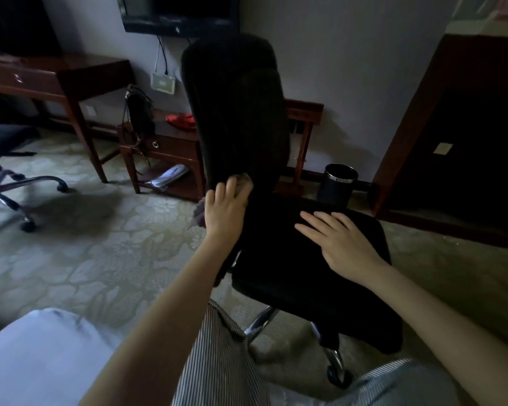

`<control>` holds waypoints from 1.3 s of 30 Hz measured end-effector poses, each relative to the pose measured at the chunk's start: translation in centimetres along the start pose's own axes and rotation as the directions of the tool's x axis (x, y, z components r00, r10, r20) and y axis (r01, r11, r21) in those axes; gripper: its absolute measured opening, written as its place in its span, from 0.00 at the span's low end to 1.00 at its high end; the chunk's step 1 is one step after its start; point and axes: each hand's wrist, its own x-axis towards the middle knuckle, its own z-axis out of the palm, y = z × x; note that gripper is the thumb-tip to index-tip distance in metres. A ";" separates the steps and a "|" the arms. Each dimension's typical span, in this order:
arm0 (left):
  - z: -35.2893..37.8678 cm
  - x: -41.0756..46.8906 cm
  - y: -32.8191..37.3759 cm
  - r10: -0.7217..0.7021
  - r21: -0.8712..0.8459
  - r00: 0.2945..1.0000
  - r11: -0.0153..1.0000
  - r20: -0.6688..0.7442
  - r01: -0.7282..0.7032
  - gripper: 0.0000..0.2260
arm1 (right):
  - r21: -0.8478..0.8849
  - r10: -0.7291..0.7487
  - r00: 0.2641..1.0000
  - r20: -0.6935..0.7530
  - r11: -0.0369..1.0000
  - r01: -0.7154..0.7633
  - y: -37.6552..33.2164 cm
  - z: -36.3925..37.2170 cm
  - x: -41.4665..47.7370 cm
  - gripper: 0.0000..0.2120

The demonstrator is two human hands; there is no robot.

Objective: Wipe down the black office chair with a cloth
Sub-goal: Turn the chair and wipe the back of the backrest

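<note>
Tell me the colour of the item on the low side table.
The item is red, clearest in the head view.

A pale patterned carpet point(100, 259) covers the floor. The chair point(305, 273) stands on it on a chrome base, one caster point(339, 374) showing on the carpet. A second chair point(3, 142) stands on the carpet at far left, well apart. By the wall stand a wooden desk point(56, 74), a low table point(170, 150) and a dark round bin point(339, 183). On the low table's tabletop lie a red item point(181, 121) and a dark bag point(140, 115); papers point(170, 175) lie on its lower shelf. A dark cabinet point(467, 142) stands at right
</note>
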 end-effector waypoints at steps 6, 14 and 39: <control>1.1 1.8 0.4 -0.095 -0.265 0.852 0.928 0.514 0.263 0.16 | 0.189 0.097 0.988 0.120 0.975 -0.118 -0.9 0.6 1.5 0.27; 3.4 -1.3 7.2 0.283 -0.499 0.797 0.866 0.534 0.027 0.18 | 0.276 0.202 0.908 0.368 0.908 -0.314 -0.1 4.4 0.2 0.23; 7.9 -1.6 14.0 0.461 -0.438 0.235 0.887 0.856 -0.145 0.16 | 0.381 0.276 0.790 0.547 0.759 -0.528 3.2 11.4 -0.9 0.16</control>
